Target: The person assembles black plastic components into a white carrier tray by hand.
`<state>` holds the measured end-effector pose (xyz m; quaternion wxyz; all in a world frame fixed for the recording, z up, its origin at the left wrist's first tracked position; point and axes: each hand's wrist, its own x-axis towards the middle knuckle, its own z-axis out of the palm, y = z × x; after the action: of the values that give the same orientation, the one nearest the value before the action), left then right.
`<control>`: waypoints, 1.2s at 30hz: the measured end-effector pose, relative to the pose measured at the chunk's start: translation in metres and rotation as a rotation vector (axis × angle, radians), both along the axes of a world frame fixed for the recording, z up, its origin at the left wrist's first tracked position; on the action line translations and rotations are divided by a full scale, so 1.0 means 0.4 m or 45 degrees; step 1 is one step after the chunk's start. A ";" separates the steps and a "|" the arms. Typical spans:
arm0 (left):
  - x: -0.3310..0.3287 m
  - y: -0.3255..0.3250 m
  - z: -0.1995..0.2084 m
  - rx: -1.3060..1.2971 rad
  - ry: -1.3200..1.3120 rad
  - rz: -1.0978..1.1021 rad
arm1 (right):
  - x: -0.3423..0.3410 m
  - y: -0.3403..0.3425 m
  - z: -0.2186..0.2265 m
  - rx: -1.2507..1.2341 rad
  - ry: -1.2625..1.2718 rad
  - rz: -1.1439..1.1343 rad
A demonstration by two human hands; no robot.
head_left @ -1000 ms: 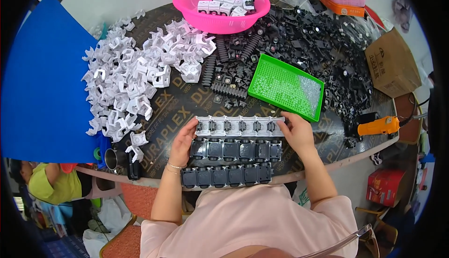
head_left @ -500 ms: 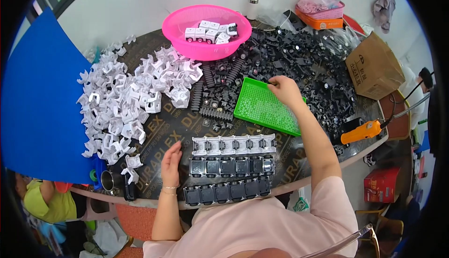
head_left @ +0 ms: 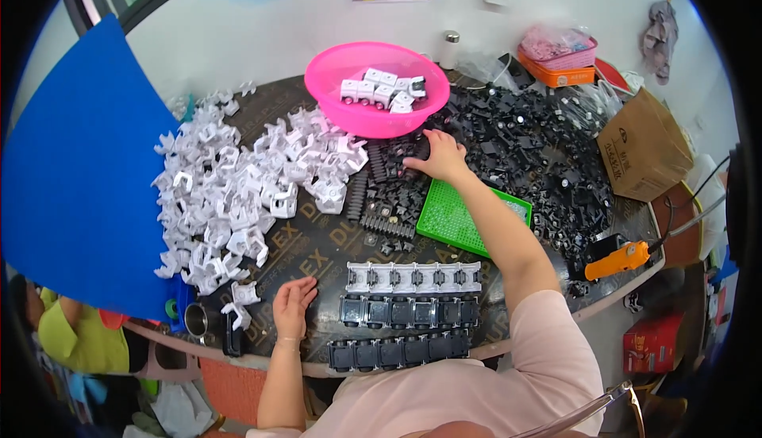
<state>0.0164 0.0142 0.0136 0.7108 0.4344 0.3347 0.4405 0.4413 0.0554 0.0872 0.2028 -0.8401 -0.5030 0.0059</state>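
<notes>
Three rows of joined parts [head_left: 409, 311] lie at the counter's [head_left: 305, 240] six o'clock; the left hand [head_left: 292, 311] rests at their nine o'clock, loosely unclenched. Toward twelve, the right hand [head_left: 419, 149], thumb and fingers apart, hovers over black parts [head_left: 516, 152] near the pink basket [head_left: 373, 124].

Repeated gold lettering [head_left: 347, 236] on table [head_left: 321, 236] left of green tray [head_left: 446, 214], black characters [head_left: 628, 170] and emblem [head_left: 609, 146] on carton [head_left: 647, 140] right of tray
</notes>
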 end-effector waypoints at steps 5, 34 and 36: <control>-0.011 -0.004 -0.015 0.097 0.046 0.001 | 0.160 -0.008 -0.042 0.128 -0.034 -0.257; -0.008 0.013 -0.019 0.054 0.048 0.088 | 0.182 -0.291 0.138 1.068 1.655 0.317; -0.012 0.014 -0.020 0.033 0.021 0.061 | 0.061 -0.356 0.178 1.157 1.462 0.555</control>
<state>0.0114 0.0199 0.0055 0.6915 0.4391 0.3452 0.4581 0.4656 -0.0871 0.1583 0.7524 -0.4209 -0.4261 0.2740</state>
